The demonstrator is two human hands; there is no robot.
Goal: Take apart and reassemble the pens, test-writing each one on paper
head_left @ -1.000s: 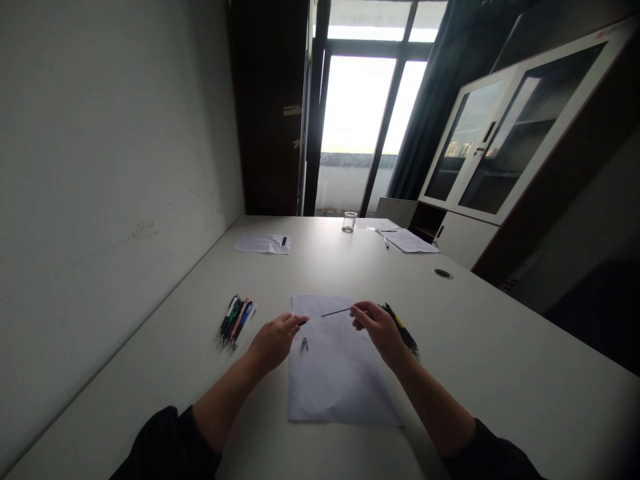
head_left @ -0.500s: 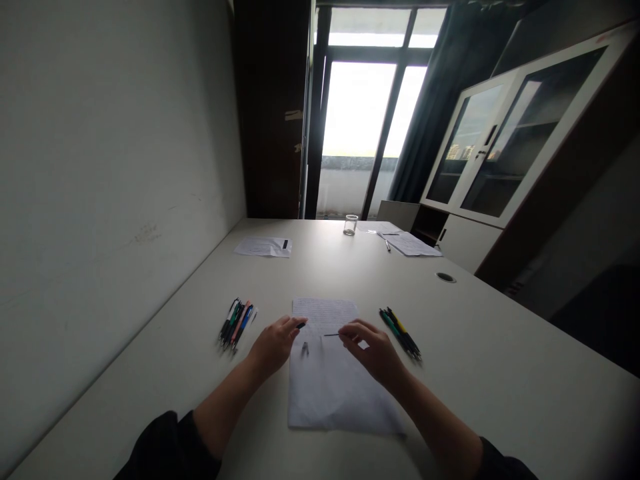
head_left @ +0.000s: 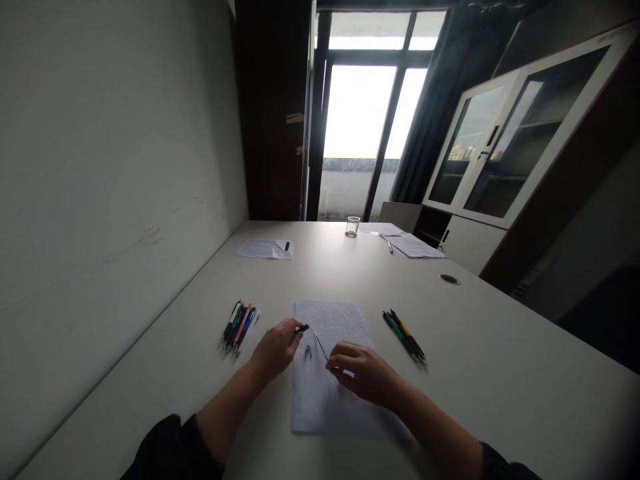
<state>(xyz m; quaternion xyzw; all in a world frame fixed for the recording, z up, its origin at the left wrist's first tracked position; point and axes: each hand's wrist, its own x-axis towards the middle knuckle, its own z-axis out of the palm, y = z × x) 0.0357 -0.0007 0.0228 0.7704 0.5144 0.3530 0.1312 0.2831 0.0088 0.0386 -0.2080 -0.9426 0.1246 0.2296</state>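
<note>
My left hand is closed on a short black pen part, held over the left edge of a lined sheet of paper. Between thumb and fingers of my right hand is a thin pen refill. It slants up and left over the sheet, and its upper end is a little to the right of the black part, apart from it. Small pen pieces rest on the paper between my hands; they are too small to tell exactly.
Several pens lie in a bundle on the left, and more pens on the right. Farther back are a paper sheet, a glass cup, a stack of papers and a round cable hole in the white table.
My right hand has moved down and slightly left, and the refill has turned from lying level to slanting upward. My left hand stays nearly in place, with more of the black part showing.
</note>
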